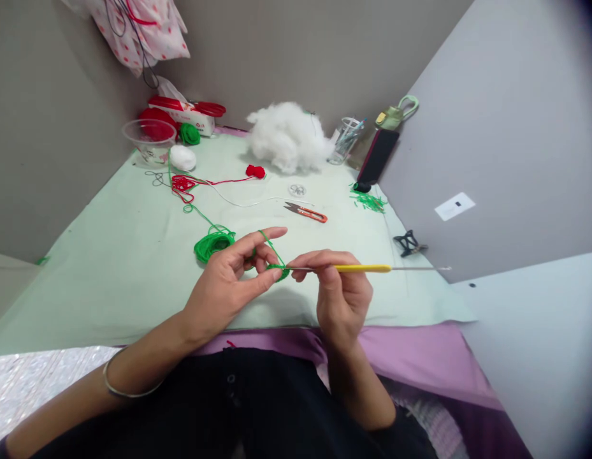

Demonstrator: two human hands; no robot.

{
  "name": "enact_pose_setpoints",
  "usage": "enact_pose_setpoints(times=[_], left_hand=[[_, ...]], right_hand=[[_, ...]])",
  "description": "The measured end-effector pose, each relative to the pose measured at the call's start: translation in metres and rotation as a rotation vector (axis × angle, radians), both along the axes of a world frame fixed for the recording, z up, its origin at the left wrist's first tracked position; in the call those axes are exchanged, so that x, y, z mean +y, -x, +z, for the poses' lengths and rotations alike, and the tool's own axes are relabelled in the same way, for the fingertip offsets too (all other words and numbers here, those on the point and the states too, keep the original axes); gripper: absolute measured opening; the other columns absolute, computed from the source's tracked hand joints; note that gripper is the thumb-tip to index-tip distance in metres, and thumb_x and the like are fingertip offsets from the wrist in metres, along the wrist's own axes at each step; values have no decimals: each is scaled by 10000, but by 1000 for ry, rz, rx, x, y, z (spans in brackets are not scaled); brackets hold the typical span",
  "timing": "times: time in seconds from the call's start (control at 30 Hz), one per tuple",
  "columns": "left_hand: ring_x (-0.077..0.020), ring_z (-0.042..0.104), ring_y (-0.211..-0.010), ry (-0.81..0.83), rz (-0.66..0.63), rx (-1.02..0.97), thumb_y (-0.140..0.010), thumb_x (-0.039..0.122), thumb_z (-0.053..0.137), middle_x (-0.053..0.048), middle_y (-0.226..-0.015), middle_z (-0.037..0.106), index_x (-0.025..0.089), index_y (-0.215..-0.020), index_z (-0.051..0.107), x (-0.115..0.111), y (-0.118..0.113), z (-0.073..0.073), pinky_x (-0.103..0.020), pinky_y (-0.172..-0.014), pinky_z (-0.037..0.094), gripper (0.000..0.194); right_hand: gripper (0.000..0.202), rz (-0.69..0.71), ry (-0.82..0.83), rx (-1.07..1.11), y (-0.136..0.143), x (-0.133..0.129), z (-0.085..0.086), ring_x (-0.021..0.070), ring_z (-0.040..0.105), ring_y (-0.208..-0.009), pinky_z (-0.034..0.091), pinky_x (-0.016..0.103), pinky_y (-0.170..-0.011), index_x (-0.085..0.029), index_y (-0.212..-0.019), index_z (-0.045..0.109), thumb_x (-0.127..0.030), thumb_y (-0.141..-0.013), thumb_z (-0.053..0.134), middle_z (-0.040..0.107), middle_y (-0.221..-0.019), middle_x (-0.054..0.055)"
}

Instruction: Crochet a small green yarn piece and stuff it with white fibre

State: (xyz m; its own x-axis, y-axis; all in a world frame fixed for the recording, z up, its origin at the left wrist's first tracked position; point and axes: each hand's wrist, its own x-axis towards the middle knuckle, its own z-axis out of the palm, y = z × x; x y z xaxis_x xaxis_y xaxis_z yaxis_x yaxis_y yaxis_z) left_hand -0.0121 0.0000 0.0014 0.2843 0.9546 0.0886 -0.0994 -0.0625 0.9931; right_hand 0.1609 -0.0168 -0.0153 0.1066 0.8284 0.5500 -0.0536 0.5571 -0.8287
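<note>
Left hand (220, 278) is pinched on green crochet (285, 273); right hand (342, 292), on a yellow-handled hook (365, 268) aimed left, held crosswise.

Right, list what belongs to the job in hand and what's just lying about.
In the job:
yellow-handled crochet hook, in the right hand
green crocheted piece, in the left hand
green yarn coil, probably the supply

Apparently lying about:
orange-handled thread snips
white stuffing
red yarn tangle
tissue box

White fluff (287, 137) sits in the upper middle of the frame. A tissue box (194, 117) and a bowl (152, 153) are upper left. A bottle (390, 118) and a phone (379, 157) are upper right.
</note>
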Motion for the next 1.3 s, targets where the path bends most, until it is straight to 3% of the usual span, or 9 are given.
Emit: enact_pose_setpoints(times=[0.37, 0.67, 0.8, 0.93, 1.03, 1.1, 1.17, 1.3], left_hand=[[-136, 604, -872, -49, 31, 51, -891, 253, 751, 12, -893, 655, 260, -1366, 664, 0, 2, 3, -290, -877, 488, 483], [-136, 574, -807, -199, 175, 147, -872, 193, 734, -3, -892, 664, 229, -1292, 709, -5, -5, 2, -285, -842, 500, 423], [-157, 599, -812, -214, 207, 133, -859, 235, 767, -21, -919, 702, 242, -1236, 741, -6, -5, 1, -310, -854, 511, 379], [-149, 575, -781, -136, 188, 70, -816, 219, 806, -18, -914, 699, 234, -1249, 737, -5, -7, 2, -305, -839, 502, 439], [-128, 557, -779, 122, 69, -140, -796, 224, 829, 1, -876, 652, 238, -1352, 683, -3, -8, 2, -263, -788, 488, 576], [-110, 548, -764, 347, -65, -306, -807, 254, 828, 0, -873, 630, 230, -1349, 689, 0, -7, 2, -231, -731, 478, 561], [-89, 511, -722, 455, -129, -392, -811, 262, 829, 0, -859, 610, 215, -1288, 731, 4, -4, 2, -202, -665, 451, 489], [-94, 499, -730, 354, -91, -385, -811, 239, 831, 0, -852, 597, 218, -1208, 774, 6, 0, 3, -200, -640, 434, 401]], right_hand=[[212, -8, -82, -78, 1, 1, 1, 161, 684, -739, 562, 347, -658, -251, -1036, 709, -193, -1035, 505, 743, -914, 35], [229, -170, -340, -334, 5, 1, -10, 229, 743, -914, 606, 411, -721, -270, -1122, 684, -153, -999, 530, 769, -939, 56], [249, -121, -289, -305, 2, 2, -8, 216, 740, -910, 613, 402, -741, -270, -1124, 693, -145, -1009, 511, 772, -957, 58], [285, -219, -303, -440, 1, 0, -16, 217, 735, -914, 623, 397, -733, -320, -1162, 719, -151, -987, 569, 771, -1019, 55], [399, -389, -427, -589, 6, -2, -26, 220, 718, -985, 620, 385, -754, -393, -1225, 724, -132, -928, 667, 749, -1115, 55], [418, -387, -439, -525, 9, -2, -26, 213, 707, -989, 609, 376, -759, -396, -1244, 720, -125, -932, 661, 743, -1114, 53], [346, -300, -343, -361, 10, -3, -19, 198, 701, -919, 593, 373, -743, -347, -1210, 735, -135, -971, 603, 748, -1039, 53], [196, -148, -82, 1, 9, -1, -1, 160, 647, -697, 554, 353, -650, -261, -1016, 747, -225, -1015, 554, 712, -859, 35]])
